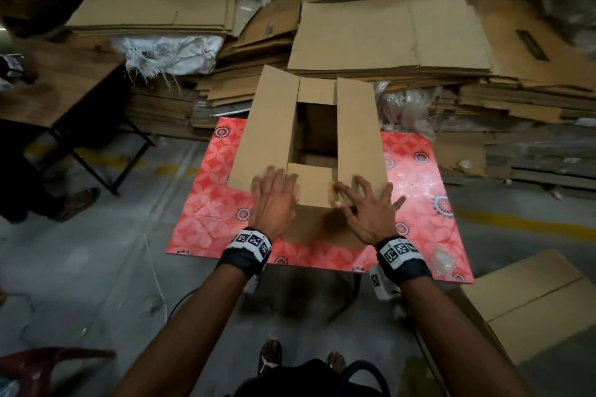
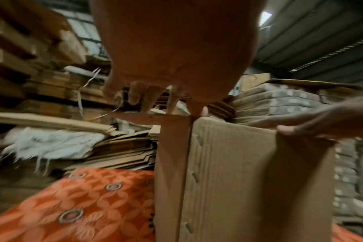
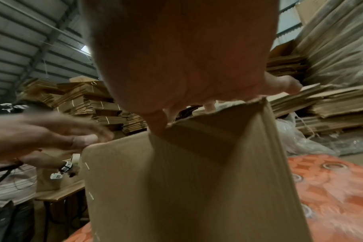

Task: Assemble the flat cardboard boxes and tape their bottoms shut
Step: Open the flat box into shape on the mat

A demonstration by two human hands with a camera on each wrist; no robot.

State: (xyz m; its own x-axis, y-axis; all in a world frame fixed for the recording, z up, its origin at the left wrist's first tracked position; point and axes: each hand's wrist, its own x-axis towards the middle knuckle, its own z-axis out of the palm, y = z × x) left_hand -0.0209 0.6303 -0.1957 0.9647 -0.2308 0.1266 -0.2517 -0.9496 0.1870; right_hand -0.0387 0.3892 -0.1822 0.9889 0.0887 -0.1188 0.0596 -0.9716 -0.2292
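An upright cardboard box (image 1: 308, 151) stands at frame centre on a red patterned table (image 1: 206, 203), its flaps partly folded. The left hand (image 1: 274, 200) and right hand (image 1: 367, 209), fingers spread, press the near flaps. Uneven pressure could spring the flaps open or tip the box. No legible writing.

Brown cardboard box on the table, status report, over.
Left hand, right hand open, pressing flaps. Brown cardboard box upright, long flaps unfolded, untaped. Nothing blocking.
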